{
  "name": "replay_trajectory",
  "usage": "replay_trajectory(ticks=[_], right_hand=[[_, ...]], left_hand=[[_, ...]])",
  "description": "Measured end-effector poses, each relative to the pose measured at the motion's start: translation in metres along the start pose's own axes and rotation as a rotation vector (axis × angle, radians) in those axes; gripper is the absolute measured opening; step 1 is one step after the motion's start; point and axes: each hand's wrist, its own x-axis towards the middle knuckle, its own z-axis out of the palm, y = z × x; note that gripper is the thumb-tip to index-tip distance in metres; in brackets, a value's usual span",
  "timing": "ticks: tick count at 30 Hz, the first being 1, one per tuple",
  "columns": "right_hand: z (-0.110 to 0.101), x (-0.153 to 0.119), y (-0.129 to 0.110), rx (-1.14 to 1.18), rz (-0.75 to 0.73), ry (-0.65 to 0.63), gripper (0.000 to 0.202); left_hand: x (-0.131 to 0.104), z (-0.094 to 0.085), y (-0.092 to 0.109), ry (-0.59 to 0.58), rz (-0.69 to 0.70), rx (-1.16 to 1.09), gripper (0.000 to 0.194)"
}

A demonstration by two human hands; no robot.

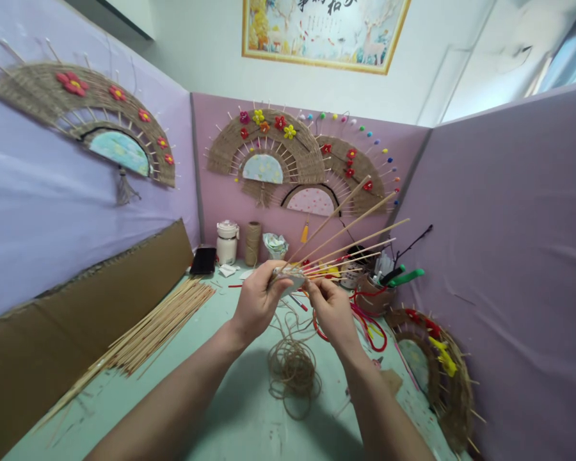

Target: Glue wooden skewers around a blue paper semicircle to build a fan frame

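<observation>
In the head view my left hand (259, 299) grips a small pale half-round fan base (294, 279) above the table. Thin wooden sticks (350, 229) spread out from this base, up and to the right. My right hand (330, 310) is closed at the base's right edge, thumb and finger pinched together; what lies between them is too small to make out, perhaps twine. Below both hands lies a loose tangle of brown twine (294, 368), with strands running up toward them.
A bundle of wooden sticks (166, 323) lies at left by a cardboard strip (100, 320). Behind stand a white jar (227, 243), a twine spool (253, 243) and a phone (203, 261). At right are a pot (372, 296) with green-handled scissors (408, 276) and a finished fan (454, 397).
</observation>
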Motion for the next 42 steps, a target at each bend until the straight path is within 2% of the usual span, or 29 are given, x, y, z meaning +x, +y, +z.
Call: replay_trajectory(ticks=[4,13,19,24,30,36,42], right_hand=[[0.0,-0.001,0.001,0.007,-0.015,-0.011,0.033],[0.0,-0.001,0.007,0.009,-0.018,-0.018,0.033],[-0.004,-0.002,-0.002,0.047,0.02,-0.057,0.032],[-0.023,-0.005,-0.018,0.267,0.1,-0.195,0.031],[-0.05,-0.013,-0.045,0.613,0.225,-0.245,0.032],[-0.071,-0.025,-0.066,0.71,0.175,-0.182,0.025],[-0.082,-0.024,-0.073,0.798,0.075,0.029,0.018]], left_hand=[[0.0,0.001,0.001,0.028,0.016,0.005,0.038],[-0.003,0.0,0.005,0.061,0.014,0.073,0.025],[-0.002,-0.003,0.005,0.107,0.087,0.168,0.022],[0.003,-0.017,0.003,0.167,0.24,0.296,0.017],[0.009,-0.024,-0.005,0.065,0.396,0.369,0.013],[0.01,-0.016,-0.011,0.003,0.436,0.364,0.014],[0.009,-0.012,-0.02,-0.055,0.516,0.403,0.013]])
